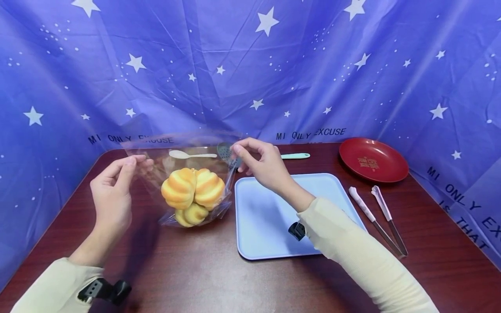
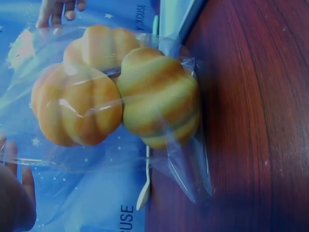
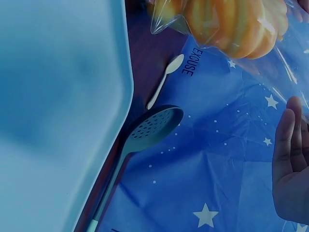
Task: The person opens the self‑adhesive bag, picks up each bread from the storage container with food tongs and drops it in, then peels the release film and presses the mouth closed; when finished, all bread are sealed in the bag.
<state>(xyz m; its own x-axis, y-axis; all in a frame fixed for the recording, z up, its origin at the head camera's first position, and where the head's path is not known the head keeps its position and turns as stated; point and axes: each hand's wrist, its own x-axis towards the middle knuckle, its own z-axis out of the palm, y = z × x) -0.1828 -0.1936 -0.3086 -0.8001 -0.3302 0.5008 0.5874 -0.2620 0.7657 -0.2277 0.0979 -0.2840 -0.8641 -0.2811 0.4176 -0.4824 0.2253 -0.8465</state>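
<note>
A clear plastic bag (image 1: 168, 219) stands open above the dark table, its sides stretched between two hands. The left hand (image 1: 113, 195) pinches its left edge between thumb and fingers. At its upper right edge, the right hand (image 1: 266, 167) pinches the film. Inside the bag are three ridged bread rolls: one orange-yellow roll (image 1: 178, 189), another beside it (image 1: 210, 188), and a greener-looking roll (image 1: 191, 215) below them. The left wrist view shows the rolls (image 2: 77, 104) pressed together behind shiny film. Part of the right hand's fingers shows at the top there.
Right of the bag lies a pale blue tray (image 1: 266, 226), partly under the right forearm. Behind are a cream spoon (image 1: 192, 154) and a slotted spoon (image 3: 154, 128). A red plate (image 1: 373, 161) and tongs with pale paw-shaped ends (image 1: 362, 204) lie right. A starry blue curtain (image 1: 235, 56) surrounds the table.
</note>
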